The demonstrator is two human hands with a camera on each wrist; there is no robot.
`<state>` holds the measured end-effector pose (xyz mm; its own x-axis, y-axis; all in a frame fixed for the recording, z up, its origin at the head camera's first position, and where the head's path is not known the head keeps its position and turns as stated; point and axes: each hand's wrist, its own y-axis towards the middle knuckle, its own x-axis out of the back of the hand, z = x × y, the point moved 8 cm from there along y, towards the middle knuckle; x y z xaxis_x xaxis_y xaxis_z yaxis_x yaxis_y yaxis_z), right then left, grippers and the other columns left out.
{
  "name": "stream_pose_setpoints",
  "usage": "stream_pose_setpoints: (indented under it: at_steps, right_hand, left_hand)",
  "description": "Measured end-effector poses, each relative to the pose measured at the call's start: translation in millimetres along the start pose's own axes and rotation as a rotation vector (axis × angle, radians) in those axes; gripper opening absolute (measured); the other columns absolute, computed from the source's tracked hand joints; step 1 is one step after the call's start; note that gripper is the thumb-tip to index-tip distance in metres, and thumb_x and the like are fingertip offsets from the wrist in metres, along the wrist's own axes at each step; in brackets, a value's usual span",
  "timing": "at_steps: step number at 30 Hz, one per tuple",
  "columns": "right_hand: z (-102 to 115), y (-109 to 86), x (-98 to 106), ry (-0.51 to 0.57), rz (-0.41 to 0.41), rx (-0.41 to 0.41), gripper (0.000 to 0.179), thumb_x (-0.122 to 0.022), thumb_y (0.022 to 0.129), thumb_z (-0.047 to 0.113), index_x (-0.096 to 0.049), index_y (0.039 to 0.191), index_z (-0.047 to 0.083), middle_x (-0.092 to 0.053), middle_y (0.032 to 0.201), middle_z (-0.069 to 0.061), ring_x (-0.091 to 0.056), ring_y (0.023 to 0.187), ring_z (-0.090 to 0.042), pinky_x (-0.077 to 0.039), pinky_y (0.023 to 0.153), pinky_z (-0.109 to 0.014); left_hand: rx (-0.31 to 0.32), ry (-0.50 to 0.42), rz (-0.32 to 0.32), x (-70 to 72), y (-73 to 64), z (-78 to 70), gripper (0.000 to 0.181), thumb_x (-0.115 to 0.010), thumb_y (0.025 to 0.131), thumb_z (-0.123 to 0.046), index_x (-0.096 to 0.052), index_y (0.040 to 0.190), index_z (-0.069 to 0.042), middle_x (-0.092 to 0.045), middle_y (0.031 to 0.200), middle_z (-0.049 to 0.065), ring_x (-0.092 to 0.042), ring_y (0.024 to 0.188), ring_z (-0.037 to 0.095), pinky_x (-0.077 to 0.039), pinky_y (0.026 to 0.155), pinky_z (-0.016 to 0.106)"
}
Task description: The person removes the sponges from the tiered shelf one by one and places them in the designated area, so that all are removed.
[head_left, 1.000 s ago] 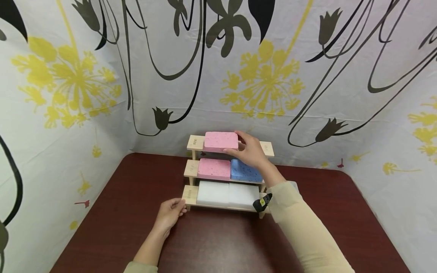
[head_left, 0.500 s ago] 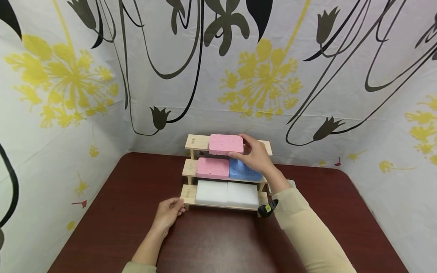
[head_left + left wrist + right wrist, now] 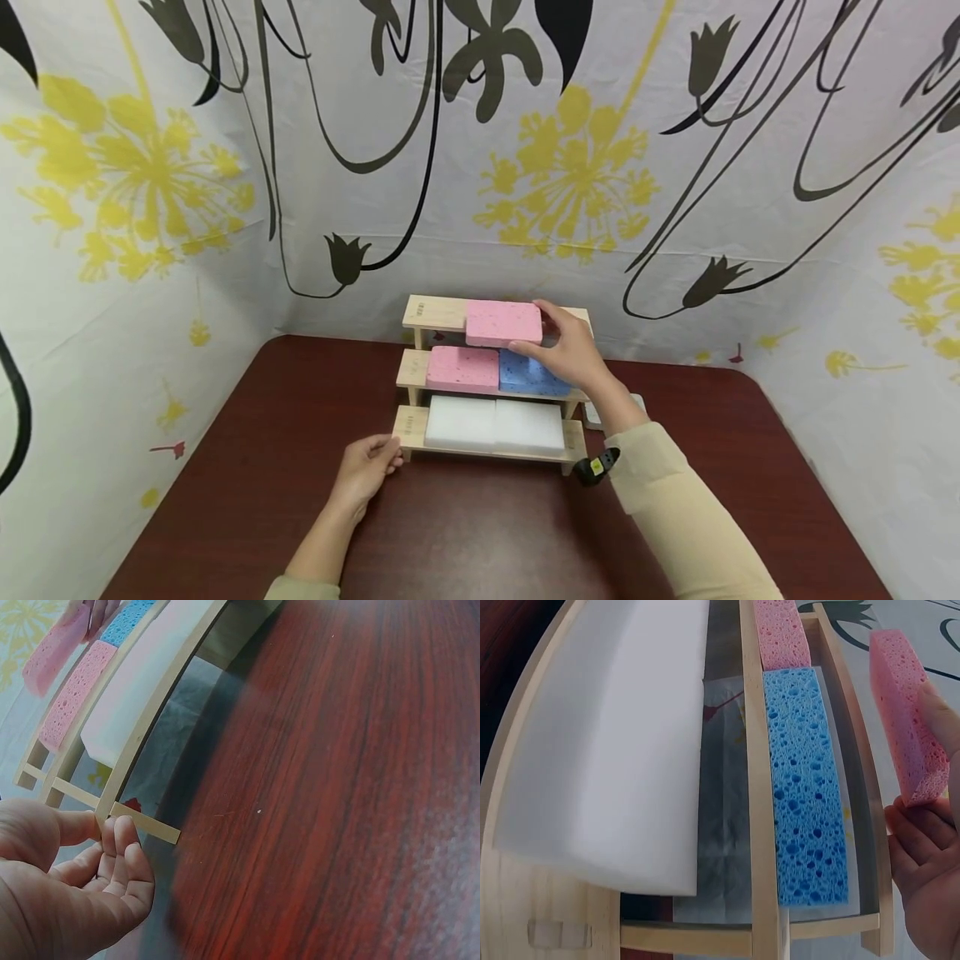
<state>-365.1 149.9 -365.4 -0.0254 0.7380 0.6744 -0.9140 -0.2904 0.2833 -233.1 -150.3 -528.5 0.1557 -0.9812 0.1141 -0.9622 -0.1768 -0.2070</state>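
My right hand [image 3: 566, 346] grips a pink sponge [image 3: 503, 323] by its right end, thumb in front and fingers behind. In the head view that sponge overlaps the top tier of a three-tier wooden rack [image 3: 435, 312]; in the right wrist view the held pink sponge [image 3: 909, 712] shows beyond the top board. The middle tier bears another pink sponge [image 3: 462, 369] and a blue sponge [image 3: 534, 373] side by side. Two white sponge blocks [image 3: 459, 423] lie on the bottom tier. My left hand [image 3: 82, 877] pinches the rack's front left corner between thumb and fingers.
The rack stands on a dark red wooden table [image 3: 465, 533] near its back edge. A pale object [image 3: 592, 415] is partly hidden behind my right forearm. Fabric with flower prints [image 3: 420, 258] hangs behind and at both sides.
My right hand has carried the pink sponge rightward along the top tier and slightly toward me, uncovering more of its left end. My left hand keeps its place at the rack's corner.
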Motion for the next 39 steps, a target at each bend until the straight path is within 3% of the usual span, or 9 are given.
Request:
stream_pose_setpoints:
  at_steps: [7, 16, 30, 39]
  right_hand:
    - [-1, -7.6, 8, 0.005, -0.005, 0.005, 0.086, -0.084, 0.084, 0.039, -0.043, 0.153, 0.006, -0.056, 0.143, -0.014, -0.058, 0.124, -0.034, -0.049, 0.101, -0.054]
    - [-9, -16.5, 21, 0.043, -0.012, -0.012, 0.084, -0.084, 0.085, 0.035, -0.043, 0.152, 0.006, -0.055, 0.14, -0.016, -0.053, 0.132, -0.035, -0.045, 0.108, -0.048]
    - [-24, -31.1, 41, 0.04, -0.05, 0.031, 0.083, -0.087, 0.083, 0.032, -0.046, 0.151, 0.01, -0.061, 0.134, -0.013, -0.061, 0.119, -0.032, -0.048, 0.103, -0.054]
    - [-40, -39.9, 55, 0.049, -0.063, 0.004, 0.082, -0.086, 0.083, 0.026, -0.045, 0.151, 0.005, -0.058, 0.139, -0.019, -0.055, 0.129, -0.039, -0.043, 0.108, -0.055]
  left_hand:
    - [-0.005, 0.006, 0.001, 1.0, -0.1, -1.6, 0.032, -0.059, 0.102, -0.007, -0.06, 0.123, 0.018, -0.069, 0.098, 0.022, -0.066, 0.081, 0.017, -0.057, 0.072, 0.026]
    - [-0.005, 0.014, 0.002, 1.8, -0.5, -2.3, 0.034, -0.059, 0.103, -0.008, -0.059, 0.125, 0.018, -0.069, 0.099, 0.022, -0.067, 0.082, 0.017, -0.057, 0.072, 0.026]
    - [-0.007, 0.006, -0.005, 1.3, -1.3, -1.8, 0.031, -0.058, 0.102, -0.005, -0.059, 0.123, 0.019, -0.069, 0.097, 0.021, -0.066, 0.081, 0.017, -0.057, 0.071, 0.023]
    - [-0.008, 0.006, 0.002, -0.4, -2.3, -2.0, 0.031, -0.058, 0.102, -0.005, -0.059, 0.122, 0.019, -0.069, 0.096, 0.02, -0.066, 0.081, 0.016, -0.057, 0.071, 0.024]
